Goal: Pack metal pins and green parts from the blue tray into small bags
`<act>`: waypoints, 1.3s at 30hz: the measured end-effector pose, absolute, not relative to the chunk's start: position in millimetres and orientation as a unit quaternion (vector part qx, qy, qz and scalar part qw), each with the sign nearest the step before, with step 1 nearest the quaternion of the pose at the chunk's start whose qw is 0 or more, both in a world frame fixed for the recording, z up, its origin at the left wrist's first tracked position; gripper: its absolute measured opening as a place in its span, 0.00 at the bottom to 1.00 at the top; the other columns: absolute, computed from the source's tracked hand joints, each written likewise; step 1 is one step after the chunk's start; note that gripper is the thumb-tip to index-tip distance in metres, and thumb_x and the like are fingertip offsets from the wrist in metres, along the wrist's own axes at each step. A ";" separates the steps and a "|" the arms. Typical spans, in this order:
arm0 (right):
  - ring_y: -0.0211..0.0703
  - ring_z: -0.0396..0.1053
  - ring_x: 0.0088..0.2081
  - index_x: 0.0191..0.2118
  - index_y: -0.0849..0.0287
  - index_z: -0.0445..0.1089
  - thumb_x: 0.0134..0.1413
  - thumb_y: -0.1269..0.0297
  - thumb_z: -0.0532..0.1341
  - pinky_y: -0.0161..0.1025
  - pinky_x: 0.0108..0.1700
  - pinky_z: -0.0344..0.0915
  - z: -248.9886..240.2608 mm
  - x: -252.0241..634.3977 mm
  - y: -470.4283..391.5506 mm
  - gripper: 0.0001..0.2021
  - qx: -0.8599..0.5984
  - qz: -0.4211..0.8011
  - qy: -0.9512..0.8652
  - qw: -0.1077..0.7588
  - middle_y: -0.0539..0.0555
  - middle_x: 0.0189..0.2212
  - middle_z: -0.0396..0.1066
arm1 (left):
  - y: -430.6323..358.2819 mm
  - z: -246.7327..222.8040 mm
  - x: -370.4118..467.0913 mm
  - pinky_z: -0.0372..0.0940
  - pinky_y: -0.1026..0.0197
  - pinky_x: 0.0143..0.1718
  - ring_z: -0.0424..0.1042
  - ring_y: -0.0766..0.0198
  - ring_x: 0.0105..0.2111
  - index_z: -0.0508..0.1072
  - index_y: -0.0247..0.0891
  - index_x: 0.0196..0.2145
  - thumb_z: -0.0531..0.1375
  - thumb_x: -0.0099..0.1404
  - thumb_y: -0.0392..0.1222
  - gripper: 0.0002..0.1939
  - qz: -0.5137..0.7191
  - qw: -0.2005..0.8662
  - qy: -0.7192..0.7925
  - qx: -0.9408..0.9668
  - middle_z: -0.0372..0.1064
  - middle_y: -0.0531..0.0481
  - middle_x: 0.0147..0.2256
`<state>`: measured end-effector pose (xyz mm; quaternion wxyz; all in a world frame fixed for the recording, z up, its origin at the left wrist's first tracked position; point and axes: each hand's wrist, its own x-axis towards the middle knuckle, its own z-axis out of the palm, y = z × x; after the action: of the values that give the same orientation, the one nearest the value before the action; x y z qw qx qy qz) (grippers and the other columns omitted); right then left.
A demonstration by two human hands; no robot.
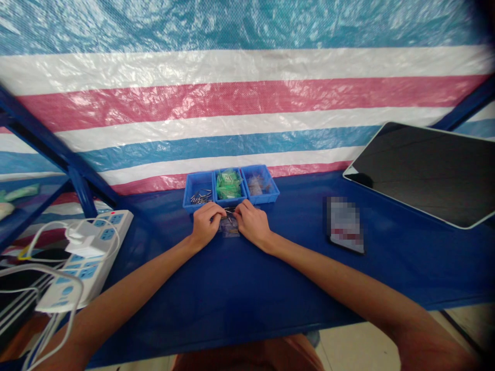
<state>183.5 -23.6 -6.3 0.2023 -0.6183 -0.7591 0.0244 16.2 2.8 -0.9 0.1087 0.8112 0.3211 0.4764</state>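
A small clear plastic bag (231, 233) with a few thin metal pieces in it lies on the blue table in front of the bins. My left hand (207, 222) is closed in a pinch at the bag's upper left edge. Opposite it, my right hand (253, 222) pinches the upper right edge. Thin metallic bits show between the fingertips, too small to name. Just behind the hands stand three joined blue bins: the left bin (187, 190) holds loose metal pins, the middle one green packets (228, 184), the right one small clear bags (258, 184).
A white power strip (119, 226) with plugs and loose cables is at the left. On the right lie a phone-like device (346, 226), partly blurred, and a large dark-screened panel (429, 175). Blue frame bars (81, 190) and a striped plastic sheet (247, 98) stand behind.
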 end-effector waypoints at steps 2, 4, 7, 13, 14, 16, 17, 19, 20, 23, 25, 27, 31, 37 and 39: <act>0.40 0.70 0.33 0.38 0.57 0.67 0.63 0.63 0.52 0.35 0.29 0.57 -5.9 184.1 -23.7 0.08 -0.615 0.036 -0.758 0.214 0.54 0.38 0.69 | 2.5 -0.1 16.1 0.65 0.61 0.37 0.69 0.65 0.31 0.73 0.37 0.29 0.52 0.63 0.31 0.11 0.483 0.110 0.324 0.806 0.70 0.50 0.28; 0.41 0.70 0.33 0.39 0.57 0.66 0.63 0.64 0.52 0.35 0.30 0.57 -6.1 184.7 -23.5 0.07 -0.608 0.047 -0.758 0.230 0.53 0.37 0.70 | 2.0 0.8 16.3 0.66 0.60 0.39 0.69 0.66 0.32 0.73 0.36 0.34 0.51 0.64 0.31 0.10 0.489 0.114 0.333 0.798 0.70 0.49 0.32; 0.41 0.70 0.35 0.39 0.56 0.66 0.64 0.65 0.51 0.34 0.31 0.57 -7.7 185.4 -23.0 0.08 -0.595 0.061 -0.760 0.255 0.52 0.37 0.72 | 1.2 1.9 17.2 0.67 0.61 0.38 0.69 0.68 0.32 0.72 0.37 0.41 0.51 0.64 0.32 0.12 0.490 0.121 0.351 0.788 0.68 0.46 0.39; 0.41 0.70 0.35 0.41 0.57 0.66 0.64 0.66 0.51 0.34 0.33 0.58 -11.7 186.2 -22.3 0.07 -0.565 0.076 -0.767 0.293 0.53 0.36 0.73 | -0.2 4.6 19.6 0.68 0.66 0.34 0.71 0.66 0.38 0.71 0.38 0.46 0.52 0.67 0.36 0.13 0.475 0.130 0.366 0.789 0.67 0.44 0.45; 0.41 0.70 0.36 0.41 0.57 0.66 0.64 0.66 0.51 0.33 0.34 0.59 -12.0 186.6 -22.1 0.08 -0.558 0.080 -0.770 0.299 0.53 0.36 0.73 | -0.3 4.9 19.8 0.68 0.66 0.34 0.71 0.66 0.38 0.71 0.38 0.47 0.52 0.67 0.37 0.13 0.471 0.135 0.363 0.792 0.68 0.44 0.44; 0.41 0.70 0.37 0.41 0.57 0.66 0.64 0.66 0.50 0.33 0.37 0.60 -12.7 187.6 -21.6 0.08 -0.542 0.088 -0.774 0.317 0.53 0.37 0.73 | 0.0 4.9 20.2 0.68 0.67 0.33 0.71 0.66 0.38 0.71 0.38 0.47 0.52 0.67 0.38 0.13 0.462 0.149 0.355 0.799 0.70 0.45 0.43; 0.41 0.70 0.38 0.41 0.57 0.67 0.64 0.66 0.50 0.34 0.38 0.61 -13.1 188.2 -21.2 0.09 -0.532 0.091 -0.775 0.329 0.53 0.38 0.73 | 0.2 4.7 20.4 0.67 0.67 0.33 0.71 0.65 0.38 0.72 0.38 0.47 0.52 0.67 0.38 0.13 0.459 0.153 0.351 0.802 0.70 0.45 0.42; 0.40 0.70 0.39 0.42 0.57 0.68 0.65 0.66 0.49 0.34 0.41 0.62 -14.1 189.2 -20.2 0.10 -0.512 0.096 -0.774 0.360 0.53 0.39 0.72 | 0.7 3.8 20.6 0.67 0.67 0.32 0.72 0.65 0.39 0.72 0.38 0.46 0.53 0.67 0.38 0.13 0.456 0.154 0.346 0.805 0.71 0.46 0.42; 0.40 0.70 0.40 0.42 0.57 0.68 0.65 0.66 0.48 0.34 0.43 0.62 -14.6 189.7 -19.7 0.11 -0.502 0.099 -0.773 0.376 0.53 0.39 0.72 | 1.0 3.3 20.7 0.68 0.67 0.33 0.72 0.65 0.39 0.73 0.38 0.46 0.53 0.67 0.38 0.12 0.458 0.152 0.345 0.805 0.71 0.46 0.42; 0.41 0.70 0.40 0.42 0.57 0.69 0.65 0.65 0.48 0.35 0.45 0.63 -15.8 190.3 -18.6 0.13 -0.479 0.107 -0.765 0.416 0.54 0.38 0.72 | 1.8 1.7 20.4 0.68 0.67 0.33 0.71 0.64 0.40 0.73 0.38 0.45 0.54 0.67 0.39 0.12 0.461 0.138 0.346 0.805 0.71 0.45 0.42; 0.41 0.70 0.40 0.42 0.57 0.70 0.65 0.64 0.48 0.35 0.46 0.64 -16.2 190.3 -18.2 0.13 -0.468 0.114 -0.762 0.433 0.55 0.38 0.72 | 2.5 0.8 20.0 0.68 0.67 0.33 0.71 0.64 0.40 0.73 0.38 0.45 0.54 0.66 0.39 0.12 0.458 0.133 0.348 0.807 0.71 0.45 0.42; 0.41 0.70 0.40 0.42 0.57 0.70 0.65 0.64 0.49 0.35 0.46 0.64 -16.6 190.2 -17.7 0.13 -0.455 0.119 -0.761 0.446 0.55 0.37 0.72 | 3.2 0.0 19.6 0.68 0.67 0.34 0.71 0.65 0.40 0.73 0.39 0.45 0.54 0.66 0.39 0.12 0.454 0.130 0.348 0.810 0.70 0.46 0.42; 0.42 0.70 0.40 0.41 0.57 0.71 0.64 0.65 0.50 0.36 0.45 0.66 -18.1 190.0 -16.3 0.12 -0.429 0.121 -0.755 0.481 0.55 0.38 0.72 | 3.9 -0.4 19.6 0.67 0.66 0.35 0.71 0.66 0.38 0.74 0.38 0.41 0.55 0.66 0.39 0.10 0.447 0.133 0.346 0.814 0.71 0.47 0.39; 0.43 0.70 0.40 0.41 0.57 0.70 0.63 0.67 0.52 0.38 0.44 0.66 -17.0 191.1 -17.0 0.10 -0.417 0.131 -0.744 0.505 0.55 0.37 0.72 | 2.6 1.9 20.1 0.66 0.67 0.32 0.70 0.67 0.35 0.74 0.37 0.39 0.56 0.66 0.40 0.08 0.445 0.146 0.345 0.813 0.70 0.48 0.37; 0.43 0.70 0.38 0.41 0.57 0.69 0.62 0.67 0.53 0.38 0.43 0.65 -15.6 191.5 -17.9 0.09 -0.420 0.137 -0.736 0.513 0.54 0.36 0.72 | 2.5 2.1 20.0 0.66 0.67 0.32 0.70 0.68 0.33 0.74 0.37 0.38 0.56 0.65 0.41 0.08 0.444 0.146 0.347 0.813 0.71 0.48 0.36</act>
<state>191.5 -17.9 -15.6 0.5132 -0.4198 -0.7360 0.1367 20.0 2.5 2.1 0.1462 0.8131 0.3470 0.4440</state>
